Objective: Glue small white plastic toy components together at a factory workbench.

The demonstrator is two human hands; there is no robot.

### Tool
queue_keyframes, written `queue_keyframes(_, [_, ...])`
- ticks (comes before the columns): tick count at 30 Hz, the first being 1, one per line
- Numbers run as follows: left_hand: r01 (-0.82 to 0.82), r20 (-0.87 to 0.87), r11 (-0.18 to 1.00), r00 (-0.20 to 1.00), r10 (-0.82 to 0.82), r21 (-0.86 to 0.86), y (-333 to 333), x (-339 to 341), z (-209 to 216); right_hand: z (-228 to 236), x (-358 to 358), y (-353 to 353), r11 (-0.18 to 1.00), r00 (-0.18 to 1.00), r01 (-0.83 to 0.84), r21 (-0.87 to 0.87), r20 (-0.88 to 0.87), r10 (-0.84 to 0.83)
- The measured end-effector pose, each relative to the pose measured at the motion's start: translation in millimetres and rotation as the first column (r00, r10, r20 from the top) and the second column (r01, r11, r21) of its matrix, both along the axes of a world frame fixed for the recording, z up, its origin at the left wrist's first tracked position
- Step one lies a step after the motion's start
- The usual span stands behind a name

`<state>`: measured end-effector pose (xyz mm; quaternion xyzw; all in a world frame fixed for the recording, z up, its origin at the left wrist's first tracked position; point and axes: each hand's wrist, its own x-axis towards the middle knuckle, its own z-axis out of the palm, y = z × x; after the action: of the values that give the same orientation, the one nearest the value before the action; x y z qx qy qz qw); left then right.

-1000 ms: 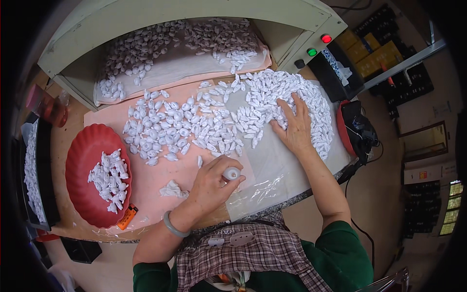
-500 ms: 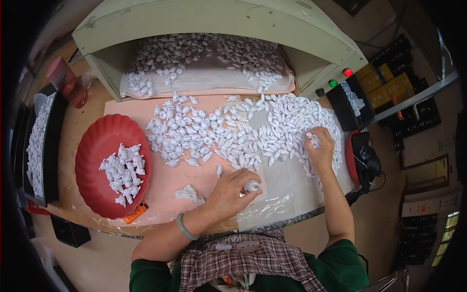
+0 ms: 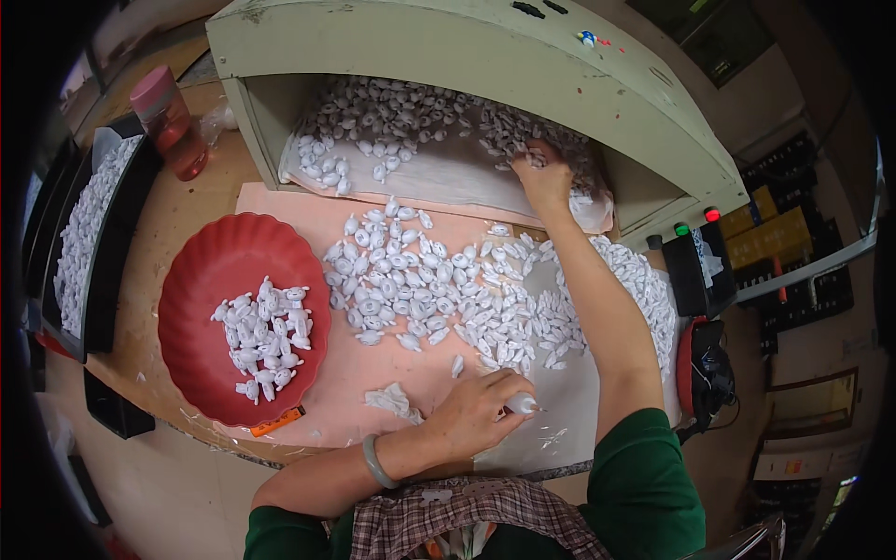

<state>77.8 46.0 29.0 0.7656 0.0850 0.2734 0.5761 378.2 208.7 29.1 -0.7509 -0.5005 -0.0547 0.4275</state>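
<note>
My left hand (image 3: 481,411) is closed around a small white squeeze bottle (image 3: 521,404) with a thin pointed tip, just above the near part of the table. My right hand (image 3: 546,173) reaches into the opening of a pale green metal box, its fingers curled on small white pieces (image 3: 535,161) over the heap there. On the table spread many loose white pieces: rounded ones (image 3: 387,275) at the left and slimmer ones (image 3: 518,322) toward the right. A single white piece (image 3: 457,366) lies apart near my left hand.
A red scalloped bowl (image 3: 187,345) at the left holds white animal-shaped figures (image 3: 266,341). Beyond it stand a black tray (image 3: 117,233) of white pieces and a pink-lidded bottle (image 3: 173,126). Crumpled tissue (image 3: 394,401) and an orange object (image 3: 277,422) lie nearer. The metal box (image 3: 448,47) spans the back.
My right hand has moved from the pieces on the right of the table up into the metal box. My left hand keeps the bottle. The whole view has shifted somewhat.
</note>
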Motion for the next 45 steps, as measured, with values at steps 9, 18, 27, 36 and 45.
queue_keyframes(9, [0.007, -0.021, 0.999, 1.0, -0.007, 0.033, 4.3, -3.4, 0.4, -22.0, 13.3, 48.8, 0.991, 0.99, -0.092, 0.098, -0.099, 0.101])
queue_keyframes(18, [0.041, -0.048, 0.998, 0.998, -0.043, -0.048, 2.8, -5.0, 4.1, -9.0, 31.1, 34.1, 0.962, 0.964, -0.175, 0.208, -0.16, 0.21])
queue_keyframes(27, [0.057, -0.028, 0.997, 0.998, -0.058, -0.044, 0.7, -5.7, 0.7, 23.7, -19.5, -133.3, 0.986, 0.965, -0.163, -0.023, -0.213, 0.155])
queue_keyframes(36, [0.277, -0.185, 0.94, 0.953, -0.242, 0.198, -5.3, -15.0, 6.6, 25.4, 68.9, -256.2, 0.907, 0.9, 0.421, -0.011, 0.124, -0.417])
queue_keyframes(45, [0.225, -0.112, 0.945, 0.973, -0.204, 0.235, -2.3, -18.9, 8.9, 18.4, 109.5, -231.0, 0.785, 0.801, 0.592, -0.184, 0.239, -0.548])
